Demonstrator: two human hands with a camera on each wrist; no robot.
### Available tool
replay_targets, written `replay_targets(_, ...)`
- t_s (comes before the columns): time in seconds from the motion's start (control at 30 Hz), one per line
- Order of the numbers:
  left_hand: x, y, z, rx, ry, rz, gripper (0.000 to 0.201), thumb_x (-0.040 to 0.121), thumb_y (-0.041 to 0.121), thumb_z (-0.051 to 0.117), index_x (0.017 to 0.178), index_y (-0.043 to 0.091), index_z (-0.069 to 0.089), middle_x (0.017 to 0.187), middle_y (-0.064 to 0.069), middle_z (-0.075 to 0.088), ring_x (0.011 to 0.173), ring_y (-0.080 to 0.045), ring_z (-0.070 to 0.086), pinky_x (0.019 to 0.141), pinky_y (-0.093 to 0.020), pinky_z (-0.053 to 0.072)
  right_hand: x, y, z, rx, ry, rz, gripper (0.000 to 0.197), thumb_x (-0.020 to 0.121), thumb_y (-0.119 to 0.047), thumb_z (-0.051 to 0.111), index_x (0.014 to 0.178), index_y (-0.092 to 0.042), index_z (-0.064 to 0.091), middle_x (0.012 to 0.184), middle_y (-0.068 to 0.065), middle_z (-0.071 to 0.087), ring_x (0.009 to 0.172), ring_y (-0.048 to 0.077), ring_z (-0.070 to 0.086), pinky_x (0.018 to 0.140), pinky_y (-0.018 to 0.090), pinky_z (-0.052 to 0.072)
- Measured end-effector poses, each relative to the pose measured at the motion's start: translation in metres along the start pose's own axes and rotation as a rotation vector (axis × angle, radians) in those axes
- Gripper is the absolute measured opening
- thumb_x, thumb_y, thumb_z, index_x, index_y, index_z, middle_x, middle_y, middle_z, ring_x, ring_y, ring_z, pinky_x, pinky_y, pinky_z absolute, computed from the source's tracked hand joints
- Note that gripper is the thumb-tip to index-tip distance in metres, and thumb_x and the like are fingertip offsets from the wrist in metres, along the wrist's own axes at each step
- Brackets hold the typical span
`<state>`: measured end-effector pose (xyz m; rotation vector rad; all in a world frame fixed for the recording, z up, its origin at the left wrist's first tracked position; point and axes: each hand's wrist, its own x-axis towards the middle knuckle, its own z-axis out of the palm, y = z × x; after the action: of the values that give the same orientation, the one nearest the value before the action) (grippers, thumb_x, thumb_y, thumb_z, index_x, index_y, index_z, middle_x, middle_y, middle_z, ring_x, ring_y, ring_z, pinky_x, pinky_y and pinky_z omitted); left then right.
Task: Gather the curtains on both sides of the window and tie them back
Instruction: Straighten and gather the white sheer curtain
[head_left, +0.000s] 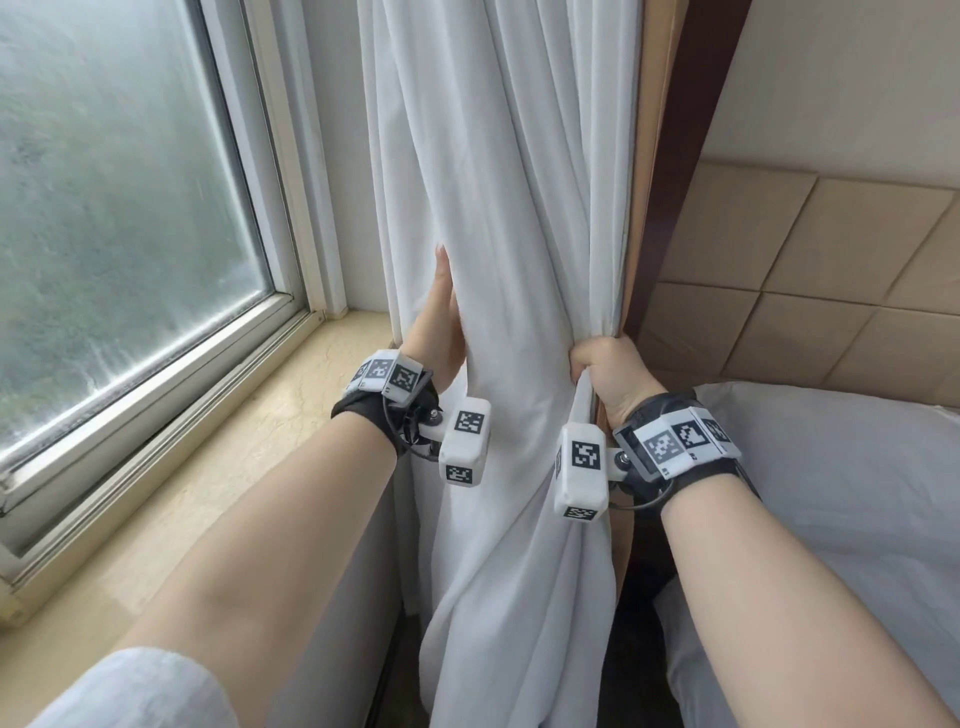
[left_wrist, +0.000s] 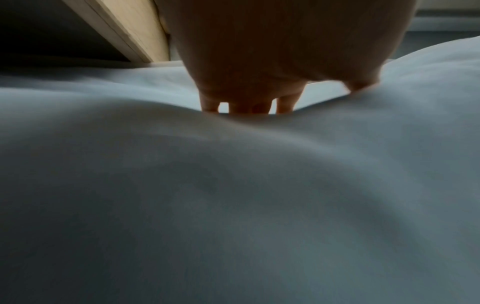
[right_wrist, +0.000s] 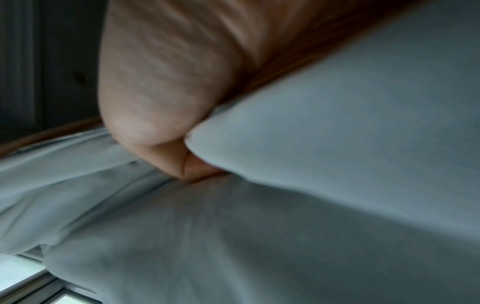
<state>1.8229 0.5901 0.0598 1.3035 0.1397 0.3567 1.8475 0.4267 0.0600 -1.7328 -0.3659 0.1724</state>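
The white curtain (head_left: 498, 218) hangs gathered at 3 o'clock of the window (head_left: 119, 208). The left hand (head_left: 439, 332) presses its 9 o'clock edge with straight fingers (left_wrist: 287, 103). The right hand (head_left: 608, 374) grips its 3 o'clock edge, fist closed, beside the bed (head_left: 841, 493).

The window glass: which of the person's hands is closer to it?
Left. The left hand presses the curtain on the side facing the window glass; the right hand grips the curtain's far edge, by the wall.
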Motion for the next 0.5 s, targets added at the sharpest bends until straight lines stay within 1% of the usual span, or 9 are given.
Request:
replay_targets(0.07,-0.005,0.005,-0.002,-0.044,-0.055,0.008,0.046,0.094,0.061,0.023,0.119,0.031,0.047,0.109,0.018,0.052,0.089,0.005,0.05,0.078,-0.015,0.041,0.0,0.0,0.0,-0.003,-0.004,0.004,0.025,0.038,-0.003,0.036,0.017,-0.014,0.03,0.028,-0.011,0.028,0.032,0.002,0.028,0.041,0.019,0.023)
replay_targets(0.1,-0.006,0.007,-0.003,-0.039,-0.099,0.024,0.051,0.094,0.059,0.029,0.128,0.025,0.047,0.121,0.013,0.056,0.098,0.001,0.056,0.085,-0.018,0.046,0.001,-0.001,0.0,-0.011,0.0,0.007,0.025,0.039,-0.003,0.036,0.017,-0.014,0.03,0.027,-0.011,0.028,0.032,0.002,0.028,0.043,0.02,0.023)
replay_targets(0.13,-0.009,0.01,-0.004,-0.029,-0.133,0.058,0.049,0.095,0.055,0.037,0.128,0.022,0.051,0.127,0.007,0.059,0.108,-0.005,0.059,0.092,-0.023,0.048,0.001,-0.001,0.001,-0.016,0.001,0.014,0.025,0.039,-0.004,0.036,0.017,-0.014,0.03,0.027,-0.011,0.028,0.032,0.002,0.028,0.044,0.02,0.022)
replay_targets(0.2,-0.011,0.012,-0.004,-0.013,-0.092,0.108,0.037,0.093,0.041,0.052,0.118,0.014,0.062,0.116,-0.001,0.067,0.107,-0.013,0.063,0.094,-0.028,0.049,-0.001,-0.003,0.002,-0.031,0.001,0.017,0.026,0.041,-0.004,0.037,0.018,-0.013,0.031,0.028,-0.011,0.027,0.036,0.003,0.028,0.044,0.02,0.022)
replay_targets(0.27,-0.01,0.013,-0.003,-0.013,0.061,0.183,0.026,0.092,0.029,0.06,0.101,0.005,0.066,0.095,-0.004,0.07,0.087,-0.014,0.066,0.08,-0.024,0.052,0.0,-0.001,0.002,-0.024,0.031,0.038,0.039,0.051,0.002,0.043,0.019,-0.015,0.03,0.029,-0.012,0.027,0.043,0.01,0.027,0.04,0.017,0.02)
replay_targets(0.33,-0.01,0.012,0.0,0.018,0.156,0.258,0.021,0.09,0.023,0.062,0.089,0.002,0.064,0.079,-0.004,0.063,0.072,-0.013,0.058,0.069,-0.022,0.048,0.0,0.001,0.0,0.012,0.06,0.059,0.051,0.062,0.012,0.043,0.023,-0.019,0.034,0.033,-0.009,0.03,0.049,0.015,0.026,0.037,0.013,0.02)
replay_targets(0.4,-0.01,0.01,0.001,0.031,0.205,0.268,0.022,0.091,0.021,0.062,0.074,0.006,0.061,0.066,0.002,0.059,0.063,-0.011,0.052,0.062,-0.021,0.044,-0.005,-0.001,0.002,0.031,0.051,0.065,0.019,0.051,0.003,0.044,0.04,-0.011,0.038,0.041,-0.001,0.032,0.05,0.016,0.027,0.04,0.014,0.021)
replay_targets(0.43,-0.009,0.009,0.0,0.036,0.235,0.276,0.026,0.091,0.022,0.061,0.067,0.01,0.059,0.062,0.005,0.056,0.061,-0.01,0.05,0.06,-0.02,0.042,-0.007,-0.003,0.002,0.04,0.054,0.066,0.011,0.045,-0.001,0.042,0.047,-0.01,0.036,0.042,-0.001,0.033,0.05,0.016,0.027,0.04,0.015,0.022)
replay_targets(0.5,-0.008,0.005,-0.004,0.08,0.312,0.314,0.032,0.09,0.028,0.059,0.063,0.014,0.051,0.061,0.003,0.049,0.061,-0.015,0.044,0.058,-0.024,0.038,-0.01,-0.005,0.0,0.037,0.065,0.032,0.015,0.041,-0.003,0.038,0.052,-0.011,0.034,0.036,-0.006,0.034,0.05,0.015,0.027,0.04,0.015,0.022)
